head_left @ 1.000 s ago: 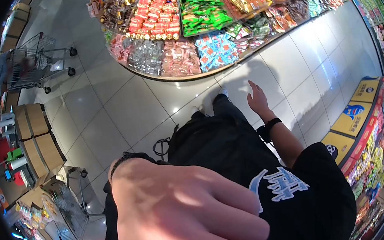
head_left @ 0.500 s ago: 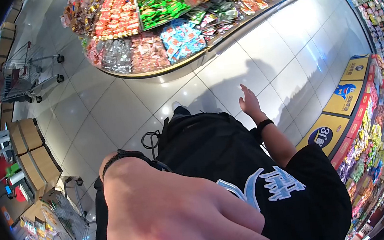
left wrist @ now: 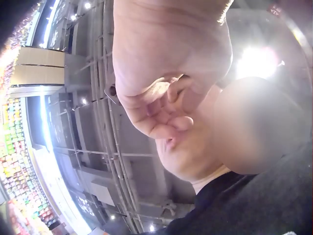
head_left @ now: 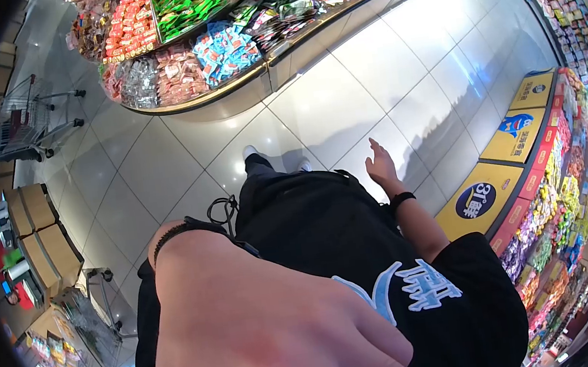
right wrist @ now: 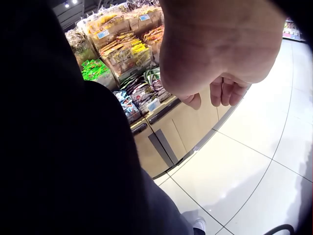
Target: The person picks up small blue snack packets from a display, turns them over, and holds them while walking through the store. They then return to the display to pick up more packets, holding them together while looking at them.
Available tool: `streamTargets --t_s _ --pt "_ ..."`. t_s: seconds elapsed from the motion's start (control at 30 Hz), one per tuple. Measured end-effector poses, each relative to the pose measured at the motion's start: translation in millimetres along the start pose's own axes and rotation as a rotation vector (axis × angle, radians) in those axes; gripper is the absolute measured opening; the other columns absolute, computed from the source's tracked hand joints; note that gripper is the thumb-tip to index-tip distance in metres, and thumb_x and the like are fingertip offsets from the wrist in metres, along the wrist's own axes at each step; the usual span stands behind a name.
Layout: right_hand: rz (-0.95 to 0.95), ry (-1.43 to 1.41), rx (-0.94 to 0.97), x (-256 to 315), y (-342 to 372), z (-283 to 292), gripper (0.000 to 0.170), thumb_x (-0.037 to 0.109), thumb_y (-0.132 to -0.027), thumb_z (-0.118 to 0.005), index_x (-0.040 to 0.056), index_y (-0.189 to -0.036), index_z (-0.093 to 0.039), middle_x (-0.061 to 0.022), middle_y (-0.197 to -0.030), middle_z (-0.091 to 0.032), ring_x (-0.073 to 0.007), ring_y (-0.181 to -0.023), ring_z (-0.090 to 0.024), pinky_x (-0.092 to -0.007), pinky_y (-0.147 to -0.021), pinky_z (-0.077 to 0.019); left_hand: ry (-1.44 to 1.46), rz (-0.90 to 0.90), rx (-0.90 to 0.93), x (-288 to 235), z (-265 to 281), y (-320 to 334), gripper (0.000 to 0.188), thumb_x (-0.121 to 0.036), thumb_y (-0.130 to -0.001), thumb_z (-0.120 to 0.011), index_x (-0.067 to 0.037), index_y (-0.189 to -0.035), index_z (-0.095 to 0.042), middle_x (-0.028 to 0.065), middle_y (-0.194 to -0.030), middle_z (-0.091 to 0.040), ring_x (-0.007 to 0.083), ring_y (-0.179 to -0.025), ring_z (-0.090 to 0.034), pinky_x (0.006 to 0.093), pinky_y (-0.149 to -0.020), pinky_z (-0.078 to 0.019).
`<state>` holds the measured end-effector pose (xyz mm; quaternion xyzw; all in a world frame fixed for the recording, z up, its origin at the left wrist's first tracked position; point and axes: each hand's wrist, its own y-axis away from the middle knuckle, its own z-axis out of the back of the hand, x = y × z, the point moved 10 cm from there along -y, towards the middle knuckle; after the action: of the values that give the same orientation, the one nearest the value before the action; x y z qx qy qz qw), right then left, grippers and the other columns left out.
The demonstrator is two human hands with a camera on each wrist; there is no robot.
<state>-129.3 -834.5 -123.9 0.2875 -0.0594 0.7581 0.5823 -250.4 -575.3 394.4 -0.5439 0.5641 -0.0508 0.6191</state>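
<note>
On my feed the left hand is curled into a loose fist near the wearer's face, nothing visible in its grip; the right hand hangs relaxed and empty; beyond it, crinkly plastic-wrapped sweets fill a curved, pale-panelled stand on glossy tiles.

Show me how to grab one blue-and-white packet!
Perhaps pinch a top blue-and-white packet by its edge, reaching down over the snack display's front rim: the packets look flat and lie heaped right behind it, open above.
</note>
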Motion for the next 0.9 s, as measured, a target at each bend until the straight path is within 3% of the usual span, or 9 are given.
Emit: streamTargets --t_s 0.2,0.33,0.37,0.4,0.43,0.5,0.53,0.67,0.9 --pt "0.096 -0.053 -0.029 -16 -19 -7 0.061 0.008 -0.082 -0.058 0.0059 -0.141 -0.042 -0.0246 -0.120 -0.061 -0.0404 -0.115 -0.056 -0.0457 -0.098 -0.0459 -0.152 0.037 -0.097 -7 6 -4 0.028 -0.020 -0.091 -0.061 0.002 -0.108 -0.063 0.0108 -0.087 -0.066 0.0255 -0.085 -0.065 0.0355 -0.079 -0.0504" --pt "0.170 -0.042 0.016 13 -53 -4 0.061 0.008 -0.083 -0.059 0.0076 -0.141 -0.042 -0.0226 -0.121 -0.061 -0.0400 -0.115 -0.056 -0.0457 -0.097 -0.0458 -0.522 0.277 -0.364 -1 87 32 0.028 -0.020 -0.091 -0.062 0.002 -0.106 -0.064 0.0112 -0.088 -0.067 0.0263 -0.087 -0.065 0.0360 -0.081 -0.0507" --pt "0.190 -0.046 0.028 24 -65 -4 0.061 0.007 -0.083 -0.059 0.0079 -0.141 -0.042 -0.0221 -0.121 -0.061 -0.0399 -0.115 -0.056 -0.0457 -0.097 -0.0457 -0.724 0.421 -0.411 9 122 51 0.032 -0.018 -0.093 -0.058 0.002 -0.117 -0.060 0.0143 -0.103 -0.065 0.0230 -0.094 -0.064 0.0360 -0.086 -0.0486" --pt "0.224 -0.048 0.039 39 -80 -3 0.060 0.007 -0.083 -0.059 0.0078 -0.141 -0.042 -0.0225 -0.122 -0.060 -0.0405 -0.115 -0.056 -0.0464 -0.098 -0.0456 -0.936 0.512 -0.459 16 154 75 0.043 -0.019 -0.093 -0.057 0.002 -0.130 -0.053 0.0154 -0.121 -0.061 0.0233 -0.116 -0.055 0.0362 -0.102 -0.0392" --pt "0.257 -0.049 0.050 55 -95 -3 0.060 0.007 -0.084 -0.059 0.0077 -0.141 -0.041 -0.0229 -0.123 -0.060 -0.0412 -0.115 -0.055 -0.0471 -0.098 -0.0455 -1.204 0.579 -0.511 19 183 97 0.050 -0.019 -0.093 -0.058 -0.001 -0.138 -0.048 0.0161 -0.131 -0.056 0.0276 -0.127 -0.048 0.0380 -0.108 -0.0346" --pt "0.320 -0.056 0.073 93 -126 0 0.058 0.007 -0.084 -0.058 0.0074 -0.140 -0.043 -0.0233 -0.123 -0.059 -0.0415 -0.117 -0.053 -0.0471 -0.098 -0.0455 -1.403 0.712 -0.605 30 235 153 0.058 -0.020 -0.094 -0.060 -0.005 -0.146 -0.039 0.0168 -0.148 -0.041 0.0320 -0.138 -0.036 0.0411 -0.114 -0.0280" --pt "0.358 -0.054 0.070 117 -141 3 0.057 0.007 -0.084 -0.058 0.0073 -0.139 -0.043 -0.0230 -0.123 -0.059 -0.0413 -0.117 -0.053 -0.0469 -0.098 -0.0455 -1.584 0.774 -0.543 35 255 177 0.059 -0.023 -0.096 -0.057 -0.006 -0.148 -0.035 0.0167 -0.152 -0.035 0.0347 -0.141 -0.031 0.0429 -0.117 -0.0233" --pt "0.473 -0.056 0.042 215 -200 15 0.053 0.008 -0.085 -0.059 0.0064 -0.136 -0.047 -0.0215 -0.124 -0.059 -0.0398 -0.117 -0.054 -0.0458 -0.098 -0.0455 -1.594 0.870 -0.691 43 327 265 0.060 -0.033 -0.099 -0.052 -0.005 -0.148 -0.034 0.0204 -0.154 -0.029 0.0379 -0.147 -0.017 0.0468 -0.118 -0.0188" --pt "0.437 -0.097 0.178 302 -279 -38 0.044 0.011 -0.086 -0.062 0.0040 -0.129 -0.054 -0.0215 -0.122 -0.061 -0.0375 -0.114 -0.058 -0.0421 -0.097 -0.0471 -1.338 1.020 -0.929 43 423 373 0.049 -0.032 -0.100 -0.049 0.002 -0.135 -0.049 0.0246 -0.144 -0.042 0.0382 -0.136 -0.038 0.0421 -0.112 -0.0311"
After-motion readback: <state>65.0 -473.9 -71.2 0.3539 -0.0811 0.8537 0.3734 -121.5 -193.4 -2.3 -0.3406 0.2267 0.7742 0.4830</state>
